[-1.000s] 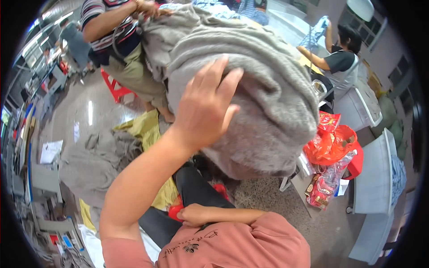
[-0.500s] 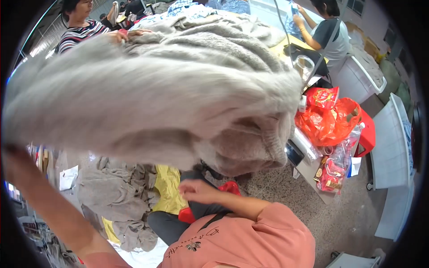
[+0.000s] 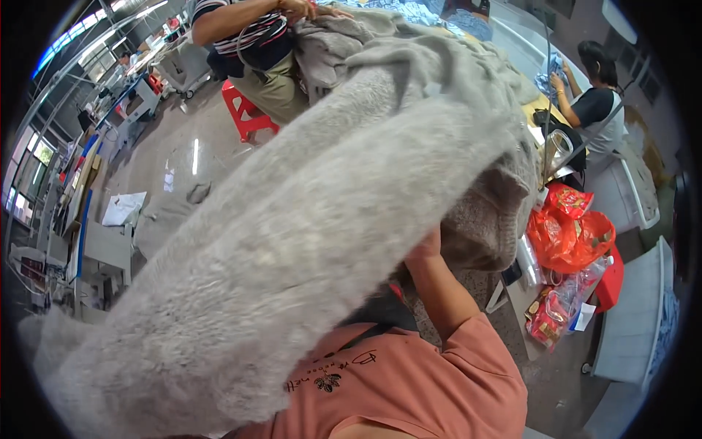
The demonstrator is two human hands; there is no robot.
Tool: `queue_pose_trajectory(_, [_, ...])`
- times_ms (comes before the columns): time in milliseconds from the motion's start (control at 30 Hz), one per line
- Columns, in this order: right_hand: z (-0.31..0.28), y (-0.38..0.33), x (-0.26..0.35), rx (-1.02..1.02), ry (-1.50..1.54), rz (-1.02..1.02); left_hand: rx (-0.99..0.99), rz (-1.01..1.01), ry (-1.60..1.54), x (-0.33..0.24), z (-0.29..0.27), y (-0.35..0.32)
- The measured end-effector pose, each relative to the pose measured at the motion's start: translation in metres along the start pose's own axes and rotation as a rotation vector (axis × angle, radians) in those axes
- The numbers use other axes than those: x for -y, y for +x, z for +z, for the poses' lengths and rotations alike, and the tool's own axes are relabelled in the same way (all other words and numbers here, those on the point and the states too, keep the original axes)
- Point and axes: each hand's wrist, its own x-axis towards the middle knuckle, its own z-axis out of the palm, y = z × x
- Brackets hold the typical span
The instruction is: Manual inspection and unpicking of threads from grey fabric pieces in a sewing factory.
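A long piece of fluffy grey knit fabric (image 3: 292,234) stretches from the table in front of me down to the lower left, close before my body. It is slightly blurred by motion. My right hand (image 3: 426,245) reaches up to the underside of this fabric; its fingers are hidden behind the fabric, so its grip does not show. Beside it hangs a darker grey knit part with a ribbed edge (image 3: 504,238). My left hand and forearm are not visible. More grey knitwear (image 3: 468,55) lies heaped on the table.
Across the table a person in a striped top (image 3: 248,29) touches the heap. Another person (image 3: 596,88) handles blue cloth at the right. A red plastic bag (image 3: 570,238), bottles and a phone (image 3: 512,274) lie to my right. A red stool (image 3: 245,113) stands far left.
The grey fabric has swung down and toward me, now covering my lower left. My right hand has risen from my lap to the fabric. My left arm has gone out of sight. The view has shifted.
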Motion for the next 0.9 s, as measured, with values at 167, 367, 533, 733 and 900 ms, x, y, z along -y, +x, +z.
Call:
queue_pose_trajectory(167, [0.005, 0.01, 0.007, 0.109, -0.282, -0.313, 0.022, -0.006, 0.088, 0.009, -0.029, -0.045])
queue_pose_trajectory(367, [0.04, 0.009, 0.018, -0.107, 0.249, -0.085, 0.072, 0.031, 0.169, 0.016, -0.044, -0.086])
queue_pose_trajectory(533, [0.032, 0.017, 0.022, -0.091, -0.216, -0.278, 0.112, 0.082, 0.216, 0.021, -0.048, -0.113])
queue_pose_trajectory(733, [-0.078, 0.09, 0.044, -0.069, -0.921, -0.376, 0.161, 0.167, 0.239, 0.03, -0.042, -0.141])
queue_pose_trajectory(900, [-0.08, 0.109, 0.063, -0.203, -1.183, -0.337, 0.185, 0.28, 0.191, 0.044, -0.008, -0.15])
